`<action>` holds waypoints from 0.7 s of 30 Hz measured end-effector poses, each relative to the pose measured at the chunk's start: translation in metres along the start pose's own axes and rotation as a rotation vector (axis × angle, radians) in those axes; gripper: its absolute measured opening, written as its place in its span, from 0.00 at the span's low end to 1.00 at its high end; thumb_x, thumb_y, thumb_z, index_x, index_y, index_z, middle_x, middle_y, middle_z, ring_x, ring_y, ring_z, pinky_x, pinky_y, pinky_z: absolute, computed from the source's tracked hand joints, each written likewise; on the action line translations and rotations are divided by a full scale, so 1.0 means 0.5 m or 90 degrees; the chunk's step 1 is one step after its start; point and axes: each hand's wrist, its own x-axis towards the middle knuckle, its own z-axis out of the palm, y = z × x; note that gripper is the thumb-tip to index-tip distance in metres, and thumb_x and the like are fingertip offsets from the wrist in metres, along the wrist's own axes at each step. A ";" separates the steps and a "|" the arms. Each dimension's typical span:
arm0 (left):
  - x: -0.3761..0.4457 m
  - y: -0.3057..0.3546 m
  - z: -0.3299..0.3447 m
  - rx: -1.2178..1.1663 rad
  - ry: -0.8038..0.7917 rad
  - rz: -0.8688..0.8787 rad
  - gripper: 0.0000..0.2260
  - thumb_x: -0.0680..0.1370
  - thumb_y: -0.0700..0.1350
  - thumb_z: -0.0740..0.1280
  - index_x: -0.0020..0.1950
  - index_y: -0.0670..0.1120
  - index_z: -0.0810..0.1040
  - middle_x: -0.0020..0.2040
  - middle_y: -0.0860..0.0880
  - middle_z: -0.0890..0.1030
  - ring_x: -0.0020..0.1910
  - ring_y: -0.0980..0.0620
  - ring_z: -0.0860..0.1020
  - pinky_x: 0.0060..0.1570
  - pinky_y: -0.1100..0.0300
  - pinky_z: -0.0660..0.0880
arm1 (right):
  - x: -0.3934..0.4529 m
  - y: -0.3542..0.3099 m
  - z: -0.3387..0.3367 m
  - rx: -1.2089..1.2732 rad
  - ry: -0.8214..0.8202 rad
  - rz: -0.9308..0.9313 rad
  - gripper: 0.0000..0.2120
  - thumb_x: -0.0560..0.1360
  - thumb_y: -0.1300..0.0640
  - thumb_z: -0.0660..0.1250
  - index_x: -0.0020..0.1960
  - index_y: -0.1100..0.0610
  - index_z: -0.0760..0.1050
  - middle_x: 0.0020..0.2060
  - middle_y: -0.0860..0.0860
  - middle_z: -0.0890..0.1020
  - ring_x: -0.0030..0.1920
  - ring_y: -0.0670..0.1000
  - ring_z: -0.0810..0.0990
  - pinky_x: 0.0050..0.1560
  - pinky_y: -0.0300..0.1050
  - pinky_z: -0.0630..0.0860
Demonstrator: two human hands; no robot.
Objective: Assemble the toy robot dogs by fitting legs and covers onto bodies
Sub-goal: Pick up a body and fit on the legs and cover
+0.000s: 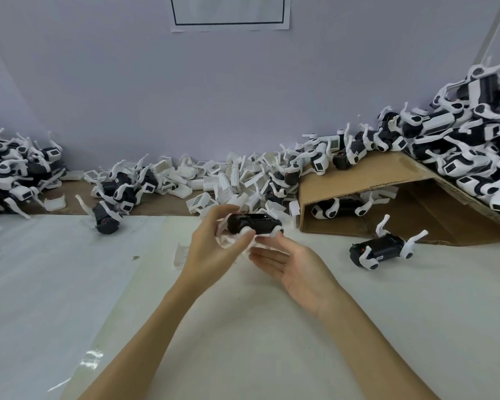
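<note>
Along the worktop's (70,284) far left edge lies a heap of finished dogs (15,171). Near the middle, the left hand (214,246) grips a black body (253,223) raised above the worktop; the right hand (295,267) lies open-palmed beneath it, fingers relaxed. Loose white covers (228,180) pile behind; a cardboard box (373,180) stands far right.

Black dog body (253,223): gripped by left hand (214,246), right hand (295,265) open beneath; above white bench (243,327), near cardboard box (387,186).
</note>
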 end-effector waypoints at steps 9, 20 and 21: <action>0.018 0.010 -0.019 -0.233 0.043 -0.144 0.17 0.73 0.51 0.69 0.62 0.57 0.84 0.57 0.52 0.86 0.58 0.51 0.84 0.60 0.55 0.77 | 0.006 0.006 0.001 -0.254 0.117 -0.102 0.34 0.68 0.31 0.75 0.66 0.50 0.74 0.54 0.54 0.85 0.52 0.49 0.87 0.50 0.46 0.84; -0.006 0.012 0.010 -0.153 0.101 -0.135 0.23 0.86 0.60 0.63 0.46 0.44 0.86 0.43 0.40 0.85 0.42 0.45 0.84 0.47 0.46 0.83 | -0.010 0.024 0.014 -0.426 -0.069 -0.267 0.25 0.74 0.48 0.79 0.68 0.42 0.75 0.58 0.48 0.83 0.58 0.45 0.83 0.60 0.45 0.81; -0.008 0.010 0.010 -0.138 0.139 -0.135 0.25 0.87 0.59 0.63 0.43 0.41 0.85 0.40 0.37 0.84 0.40 0.40 0.82 0.48 0.40 0.82 | -0.011 0.028 0.017 -0.458 -0.073 -0.274 0.26 0.74 0.46 0.79 0.68 0.39 0.74 0.59 0.46 0.83 0.59 0.44 0.82 0.59 0.42 0.81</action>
